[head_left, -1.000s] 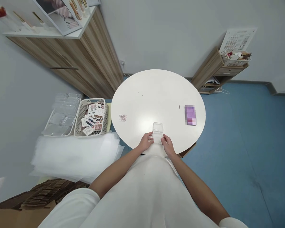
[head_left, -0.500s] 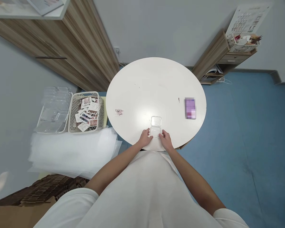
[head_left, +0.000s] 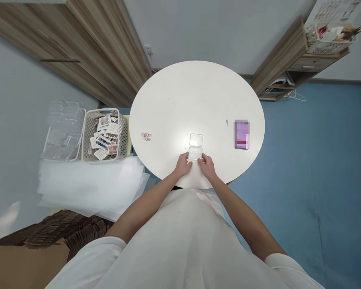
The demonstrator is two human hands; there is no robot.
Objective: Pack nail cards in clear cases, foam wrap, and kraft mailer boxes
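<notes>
A small clear plastic case point(head_left: 195, 153) lies opened flat on the white oval table point(head_left: 198, 88), its lid half pointing away from me. At the case's near left corner is my left hand point(head_left: 183, 165), thumb and fingers closed on the edge. My right hand point(head_left: 207, 165) pinches the near right corner in the same way. Off to the left on the table rests a card of pink press-on nails point(head_left: 146, 137). A purple item point(head_left: 242, 134), blurred by pixels, lies on the right side.
Left of the table stand a white basket of nail cards point(head_left: 122, 136) and a basket with stacked clear plastic trays point(head_left: 66, 134). Translucent sheets point(head_left: 90, 182) lie below them, above brown cardboard point(head_left: 27, 261). A wooden shelf unit point(head_left: 284, 60) stands at the back right.
The camera view has shifted slightly. Both hands and the clear case have moved a little away from my body, with the hands still at its near corners.
</notes>
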